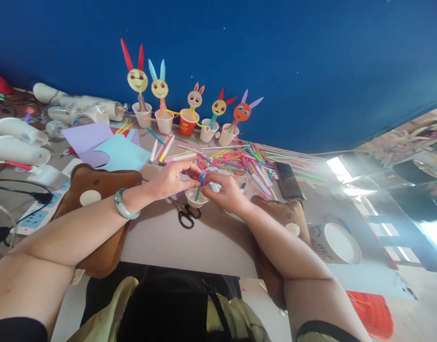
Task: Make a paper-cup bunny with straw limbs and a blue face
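Both hands meet over the middle of the table, pinching blue and purple pipe cleaners [202, 178] between thumbs and fingertips. My left hand [180, 179], with a pale green bangle on its wrist, is closed on them from the left. From the right, my right hand [225, 190] grips the same bundle with its fingers curled. A blue end hangs down into a small white paper cup [196, 200] just below. Black-handled scissors [188, 216] lie beside the cup, their blades partly hidden under my left hand.
Several rabbit-faced figures in cups, one of them a red cup [189, 124], line the blue wall. Loose pipe cleaners [236, 159], markers and coloured paper [121, 151] cover the table's back. Brown cushions [100, 190] lie under both forearms. A phone [288, 180] and a paper tub [341, 243] stand right.
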Demonstrator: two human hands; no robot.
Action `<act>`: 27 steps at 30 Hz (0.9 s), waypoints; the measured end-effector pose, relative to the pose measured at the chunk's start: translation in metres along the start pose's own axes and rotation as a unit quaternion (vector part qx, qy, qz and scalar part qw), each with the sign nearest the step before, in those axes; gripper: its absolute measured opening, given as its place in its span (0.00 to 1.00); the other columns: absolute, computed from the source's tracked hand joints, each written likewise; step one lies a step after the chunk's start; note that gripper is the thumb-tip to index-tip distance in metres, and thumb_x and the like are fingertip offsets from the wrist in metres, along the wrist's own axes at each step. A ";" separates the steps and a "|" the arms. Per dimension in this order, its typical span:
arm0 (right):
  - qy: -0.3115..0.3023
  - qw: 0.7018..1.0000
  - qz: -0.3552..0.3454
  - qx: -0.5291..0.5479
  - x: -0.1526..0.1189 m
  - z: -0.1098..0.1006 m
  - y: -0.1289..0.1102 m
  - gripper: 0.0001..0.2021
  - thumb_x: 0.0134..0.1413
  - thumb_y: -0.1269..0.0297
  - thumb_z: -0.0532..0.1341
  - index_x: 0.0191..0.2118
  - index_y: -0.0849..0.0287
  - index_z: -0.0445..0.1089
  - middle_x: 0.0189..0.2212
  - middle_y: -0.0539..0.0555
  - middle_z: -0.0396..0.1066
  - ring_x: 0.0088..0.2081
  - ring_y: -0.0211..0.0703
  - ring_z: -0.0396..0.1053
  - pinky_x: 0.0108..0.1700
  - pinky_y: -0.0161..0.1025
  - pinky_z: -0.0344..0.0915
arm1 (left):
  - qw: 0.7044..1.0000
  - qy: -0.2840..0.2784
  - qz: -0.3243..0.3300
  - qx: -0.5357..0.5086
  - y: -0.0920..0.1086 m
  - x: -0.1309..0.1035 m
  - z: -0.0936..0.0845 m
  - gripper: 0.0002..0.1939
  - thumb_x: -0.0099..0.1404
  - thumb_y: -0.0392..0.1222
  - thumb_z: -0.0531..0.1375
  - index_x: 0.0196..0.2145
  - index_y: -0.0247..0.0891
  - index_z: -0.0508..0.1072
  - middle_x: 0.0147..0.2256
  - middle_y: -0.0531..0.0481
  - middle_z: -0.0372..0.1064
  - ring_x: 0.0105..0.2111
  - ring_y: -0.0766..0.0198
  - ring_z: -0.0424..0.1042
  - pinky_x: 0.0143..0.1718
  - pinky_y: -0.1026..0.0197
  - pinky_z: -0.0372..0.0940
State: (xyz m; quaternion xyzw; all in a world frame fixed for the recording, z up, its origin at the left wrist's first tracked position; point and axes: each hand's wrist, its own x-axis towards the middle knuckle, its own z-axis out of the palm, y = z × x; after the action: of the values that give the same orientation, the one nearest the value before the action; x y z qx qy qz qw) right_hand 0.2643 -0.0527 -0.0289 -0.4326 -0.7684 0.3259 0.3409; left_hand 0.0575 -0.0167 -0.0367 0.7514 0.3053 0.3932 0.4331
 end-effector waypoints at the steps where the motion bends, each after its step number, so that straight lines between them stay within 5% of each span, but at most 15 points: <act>1: 0.000 1.000 0.002 -0.001 0.000 0.000 0.000 0.03 0.53 0.65 0.62 0.30 0.58 0.71 0.31 0.51 0.74 0.34 0.40 0.70 0.41 0.37 0.64 | 1.000 0.000 0.003 0.005 0.000 0.000 0.000 0.10 0.57 0.42 0.69 0.36 0.35 0.79 0.35 0.48 0.79 0.36 0.62 0.76 0.43 0.59 0.72; 12: 0.008 1.000 0.018 -0.024 0.000 0.001 -0.002 0.03 0.51 0.65 0.61 0.30 0.57 0.69 0.30 0.50 0.73 0.32 0.40 0.68 0.38 0.36 0.61 | 0.997 0.005 0.011 0.070 0.003 -0.001 0.000 0.12 0.65 0.49 0.63 0.37 0.36 0.78 0.34 0.48 0.78 0.35 0.61 0.76 0.40 0.60 0.71; 21: 0.001 1.000 0.017 -0.022 0.000 0.004 -0.004 0.04 0.53 0.65 0.61 0.28 0.57 0.67 0.27 0.49 0.70 0.31 0.38 0.64 0.34 0.35 0.58 | 0.980 0.023 0.091 0.177 0.001 -0.005 0.005 0.08 0.67 0.42 0.59 0.36 0.37 0.76 0.35 0.47 0.78 0.38 0.59 0.76 0.42 0.58 0.71; 27: -0.003 0.999 0.033 -0.037 0.001 0.003 -0.002 0.04 0.53 0.64 0.61 0.29 0.57 0.68 0.27 0.49 0.70 0.30 0.38 0.63 0.31 0.35 0.55 | 0.991 0.016 0.028 0.129 0.001 -0.005 0.005 0.10 0.66 0.46 0.62 0.38 0.37 0.78 0.38 0.46 0.80 0.41 0.57 0.77 0.43 0.58 0.73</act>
State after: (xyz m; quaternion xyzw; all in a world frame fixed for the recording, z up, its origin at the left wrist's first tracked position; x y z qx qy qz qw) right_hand 0.2602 -0.0537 -0.0288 -0.4689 -0.7663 0.3094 0.3118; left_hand 0.0592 -0.0231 -0.0384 0.8029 0.3392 0.3741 0.3168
